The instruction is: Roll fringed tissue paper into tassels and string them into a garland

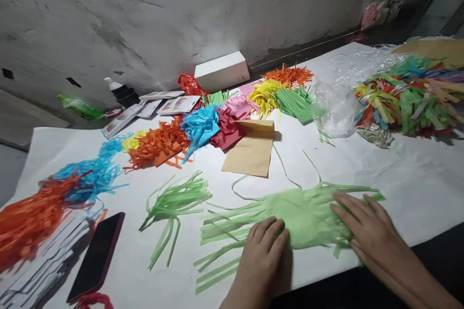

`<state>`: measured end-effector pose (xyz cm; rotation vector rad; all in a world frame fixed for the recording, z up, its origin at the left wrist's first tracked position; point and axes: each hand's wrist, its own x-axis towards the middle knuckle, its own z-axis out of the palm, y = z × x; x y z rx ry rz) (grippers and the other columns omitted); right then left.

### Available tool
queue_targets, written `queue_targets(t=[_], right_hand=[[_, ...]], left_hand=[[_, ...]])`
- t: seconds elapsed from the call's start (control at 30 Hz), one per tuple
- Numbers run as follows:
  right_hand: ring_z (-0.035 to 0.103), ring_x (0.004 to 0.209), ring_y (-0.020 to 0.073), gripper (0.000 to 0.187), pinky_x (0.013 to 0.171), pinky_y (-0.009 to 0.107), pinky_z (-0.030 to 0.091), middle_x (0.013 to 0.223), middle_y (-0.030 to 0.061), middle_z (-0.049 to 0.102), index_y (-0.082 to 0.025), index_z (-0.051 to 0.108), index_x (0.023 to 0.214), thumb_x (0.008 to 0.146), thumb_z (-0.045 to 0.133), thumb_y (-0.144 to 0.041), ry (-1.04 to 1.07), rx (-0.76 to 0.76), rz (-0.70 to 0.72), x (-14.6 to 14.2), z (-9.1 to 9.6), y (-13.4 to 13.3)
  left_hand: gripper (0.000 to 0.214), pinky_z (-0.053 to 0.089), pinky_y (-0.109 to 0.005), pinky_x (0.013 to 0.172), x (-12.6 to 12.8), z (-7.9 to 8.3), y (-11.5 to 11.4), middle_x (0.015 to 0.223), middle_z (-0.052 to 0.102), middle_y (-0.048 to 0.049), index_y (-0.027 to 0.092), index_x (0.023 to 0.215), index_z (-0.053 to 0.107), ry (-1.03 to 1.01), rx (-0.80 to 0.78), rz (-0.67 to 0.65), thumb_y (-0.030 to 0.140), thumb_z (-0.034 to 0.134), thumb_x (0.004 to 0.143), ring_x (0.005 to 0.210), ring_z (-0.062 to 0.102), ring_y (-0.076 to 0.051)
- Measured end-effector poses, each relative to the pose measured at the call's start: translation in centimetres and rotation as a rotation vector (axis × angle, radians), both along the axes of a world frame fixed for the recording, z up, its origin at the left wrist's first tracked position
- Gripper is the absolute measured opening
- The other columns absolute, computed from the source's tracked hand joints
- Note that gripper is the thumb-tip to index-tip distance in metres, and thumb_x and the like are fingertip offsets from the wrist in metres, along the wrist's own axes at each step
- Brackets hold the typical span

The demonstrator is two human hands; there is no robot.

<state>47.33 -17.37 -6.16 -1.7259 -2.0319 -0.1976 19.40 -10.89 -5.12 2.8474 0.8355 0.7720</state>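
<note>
Green fringed paper sheet (308,212) flat on white table cover (416,178), near front edge, cut strips trailing out left and right. Pinned under both hands, nothing pinched or clamped. Left hand (263,251) palm down on lower left part of sheet, fingers side by side and laid flat, not closed round anything. Right hand (366,227) palm down on right part, fingers spread and straight, tips on the paper. Bare green sheet showing between the two hands. Thin loose strip (286,174) curling off top edge of sheet toward the back.

Left of sheet, just apart from it: separate light green fringe bundle (174,203), no hand on it. Behind sheet: tan envelope (252,152), flat, top flap folded over.

Front left: black phone (97,253), screen dark, beside long orange fringe (29,222) and blue fringe (87,174).

Mid-table row, bunches touching: orange fringe pile (159,147), bright blue bunch (199,128), dark red bunch (226,133), yellow bunch (264,94), green stack (295,104).

Against wall: white box (222,71).

Right side: crumpled clear plastic bag (333,106), then mixed-colour fringe heap (409,94), well apart from both hands.
</note>
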Motion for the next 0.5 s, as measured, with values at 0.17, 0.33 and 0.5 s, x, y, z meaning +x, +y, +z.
queue_targets(t=[0.17, 0.33, 0.5], right_hand=[[0.07, 0.098, 0.0337, 0.043, 0.082, 0.054, 0.048, 0.12, 0.0186, 0.071, -0.017, 0.066, 0.116, 0.099, 0.033, -0.038, -0.339, 0.084, -0.14, 12.1, -1.6, -2.6], [0.06, 0.125, 0.0346, 0.047, 0.097, 0.051, 0.049, 0.142, 0.018, 0.058, -0.016, 0.057, 0.138, 0.098, 0.039, -0.035, -0.2, 0.049, -0.115, 9.3, 1.9, -4.4], [0.058, 0.128, 0.0216, 0.038, 0.11, 0.035, 0.045, 0.137, 0.0051, 0.065, -0.017, 0.065, 0.129, 0.098, 0.043, -0.013, -0.037, 0.093, 0.312, -5.7, 4.5, -1.2]], left_hand=[[0.031, 0.051, -0.045, 0.092, 0.1, 0.2, -0.2, 0.12, 0.072, -0.0153, 0.012, 0.116, 0.064, 0.018, -0.004, -0.016, 0.005, 0.041, 0.097, 0.118, 0.06, -0.029], [0.032, 0.047, -0.044, 0.094, 0.3, -0.1, -0.3, 0.117, 0.074, -0.0122, 0.015, 0.11, 0.065, -0.053, -0.009, 0.024, 0.013, 0.033, 0.106, 0.116, 0.061, -0.027], [0.034, 0.044, -0.038, 0.096, 0.5, 1.0, -0.8, 0.108, 0.076, -0.0075, 0.017, 0.104, 0.064, -0.077, -0.112, 0.024, 0.019, 0.03, 0.108, 0.106, 0.065, -0.021]])
